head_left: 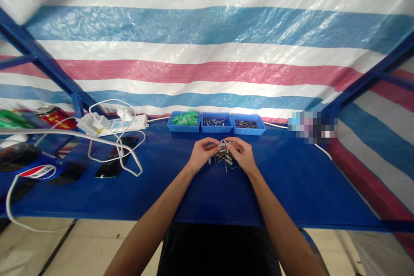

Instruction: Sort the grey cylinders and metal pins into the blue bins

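My left hand (204,153) and my right hand (242,154) meet over a small pile of metal parts (228,161) on the blue tabletop. The pile mixes short grey cylinders with thin brass-coloured pins. Thumb and fingers of my left hand are pinched together at a small grey metal piece (222,144). Opposite it, the fingers of my right hand are closed too; what they pinch is too small to make out. Just beyond my hands stand three blue bins: one with green plastic (186,118), a middle one with grey cylinders (216,122), and a right one with thin pins (246,124).
At the left lie a white power strip (131,124) with tangled cables, a dark phone (113,161), a Pepsi bottle (42,170) and a red can (57,117). A pixelated patch covers the back right. Striped sheeting (207,71) hangs behind the table (300,181).
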The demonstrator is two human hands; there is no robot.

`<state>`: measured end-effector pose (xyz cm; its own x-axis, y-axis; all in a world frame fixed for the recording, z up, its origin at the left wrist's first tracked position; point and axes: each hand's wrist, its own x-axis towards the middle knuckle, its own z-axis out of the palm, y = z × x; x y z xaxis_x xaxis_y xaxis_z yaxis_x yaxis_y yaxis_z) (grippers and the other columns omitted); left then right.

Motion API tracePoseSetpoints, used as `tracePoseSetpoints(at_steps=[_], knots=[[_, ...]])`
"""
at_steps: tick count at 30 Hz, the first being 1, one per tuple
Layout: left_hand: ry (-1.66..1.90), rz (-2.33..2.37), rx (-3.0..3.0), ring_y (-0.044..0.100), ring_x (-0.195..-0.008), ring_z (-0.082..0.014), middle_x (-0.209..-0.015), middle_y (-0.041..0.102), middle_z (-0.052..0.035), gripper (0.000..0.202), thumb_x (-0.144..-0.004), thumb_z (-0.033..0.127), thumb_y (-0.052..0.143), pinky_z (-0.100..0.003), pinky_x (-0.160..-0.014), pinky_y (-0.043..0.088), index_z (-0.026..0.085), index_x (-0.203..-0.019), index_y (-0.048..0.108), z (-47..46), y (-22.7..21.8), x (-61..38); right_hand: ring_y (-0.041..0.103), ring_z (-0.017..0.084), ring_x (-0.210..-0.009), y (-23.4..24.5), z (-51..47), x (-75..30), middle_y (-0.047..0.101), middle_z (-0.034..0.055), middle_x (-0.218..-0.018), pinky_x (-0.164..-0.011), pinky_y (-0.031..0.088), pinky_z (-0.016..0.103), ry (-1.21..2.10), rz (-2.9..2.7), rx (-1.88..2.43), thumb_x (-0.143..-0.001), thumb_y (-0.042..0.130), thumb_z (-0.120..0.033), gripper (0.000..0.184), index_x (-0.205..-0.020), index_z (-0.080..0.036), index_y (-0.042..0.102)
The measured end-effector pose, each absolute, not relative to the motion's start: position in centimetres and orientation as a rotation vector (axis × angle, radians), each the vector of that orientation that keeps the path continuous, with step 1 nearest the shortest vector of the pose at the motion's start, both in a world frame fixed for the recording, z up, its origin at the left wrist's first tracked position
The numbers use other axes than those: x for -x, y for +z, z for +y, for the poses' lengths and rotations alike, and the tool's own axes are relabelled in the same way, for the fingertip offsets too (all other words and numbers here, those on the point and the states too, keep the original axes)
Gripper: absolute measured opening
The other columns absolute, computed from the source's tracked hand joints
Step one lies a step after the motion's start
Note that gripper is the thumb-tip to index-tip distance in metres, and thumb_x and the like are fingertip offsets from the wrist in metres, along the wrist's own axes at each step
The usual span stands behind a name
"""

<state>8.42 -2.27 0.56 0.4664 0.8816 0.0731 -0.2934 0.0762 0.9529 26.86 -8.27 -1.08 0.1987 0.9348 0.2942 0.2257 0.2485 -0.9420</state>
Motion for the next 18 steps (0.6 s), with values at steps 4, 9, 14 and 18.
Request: tracePoseSetpoints(at_steps=[4, 9, 14, 18], knots=[[0.964, 0.628, -1.197, 0.077, -0.09, -0.0226, -0.095, 0.08, -0.0081, 0.037, -0.066, 0.035, 0.096, -0.037, -0.093, 0.061, 0.013, -0.09, 0.077, -2.44, 0.73, -8.44, 0.056, 0.013, -0.051, -1.33, -8.14, -26.93, 0.078, 0.0059, -0.086, -0.045, 0.04, 0.026, 0.818, -1.231, 1.202, -0.087, 0.078, -0.044, 0.036, -0.113, -0.021, 0.076], [0.982, 0.63, -1.223, 0.076, -0.095, -0.0228, -0.101, 0.079, -0.0097, 0.03, -0.068, 0.033, 0.094, -0.036, -0.096, 0.059, 0.014, -0.084, 0.076, -2.59, 0.75, -8.25, 0.053, 0.011, -0.049, -1.19, -7.99, -26.55, 0.078, 0.0058, -0.081, -0.045, 0.039, 0.026, 0.851, -1.182, 1.187, -0.081, 0.084, -0.042, 0.03, -0.1, -0.019, 0.081], [0.96, 0.664, -1.233, 0.077, -0.093, -0.0233, -0.097, 0.081, -0.0097, 0.032, -0.07, 0.032, 0.093, -0.035, -0.092, 0.06, 0.014, -0.092, 0.078, -2.67, 0.81, -7.99, 0.05, 0.011, -0.046, -0.74, -8.25, -26.4, 0.075, 0.0044, -0.071, -0.044, 0.037, 0.027, 0.845, -1.142, 1.204, -0.077, 0.086, -0.041, 0.029, -0.095, -0.019, 0.083], [0.998, 0.668, -1.235, 0.078, -0.086, -0.0219, -0.097, 0.08, -0.0086, 0.033, -0.072, 0.037, 0.092, -0.032, -0.084, 0.063, 0.014, -0.091, 0.079, -2.29, 0.89, -7.79, 0.052, 0.012, -0.048, -0.36, -8.43, -26.26, 0.077, 0.0059, -0.076, -0.046, 0.039, 0.027, 0.897, -1.127, 1.207, -0.077, 0.086, -0.042, 0.032, -0.099, -0.018, 0.084]])
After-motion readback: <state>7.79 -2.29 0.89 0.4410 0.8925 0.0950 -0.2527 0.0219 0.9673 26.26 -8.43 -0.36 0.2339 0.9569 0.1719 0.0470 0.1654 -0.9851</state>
